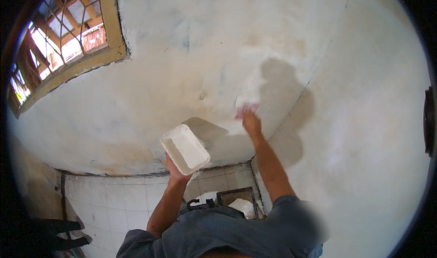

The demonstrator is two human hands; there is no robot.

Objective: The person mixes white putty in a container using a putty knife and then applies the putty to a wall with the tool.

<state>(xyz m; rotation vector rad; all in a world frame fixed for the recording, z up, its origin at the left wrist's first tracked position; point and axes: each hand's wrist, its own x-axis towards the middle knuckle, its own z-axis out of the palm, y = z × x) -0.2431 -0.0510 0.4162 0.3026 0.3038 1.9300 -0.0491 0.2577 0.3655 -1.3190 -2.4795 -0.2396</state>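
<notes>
My left hand [175,170] grips a white rectangular plastic tub [175,153] from below, holding it tilted in front of the wall. White paste coats the tub's inside. Farther up and to the right, my right hand [251,123] is closed around a small flat red-and-white scraper [246,109], which is pressed to the wall [182,76] or very close to it. Its exact shape is partly hidden by my fingers. Pale, fresh-looking white patches lie on the wall around and above the scraper.
A barred window with a yellowish frame [116,26] is at the upper left. The wall meets another wall at a corner on the right. Below are white floor tiles [109,203] and a dark-edged square box [236,193] with a white bundle inside. Something dark stands at lower left.
</notes>
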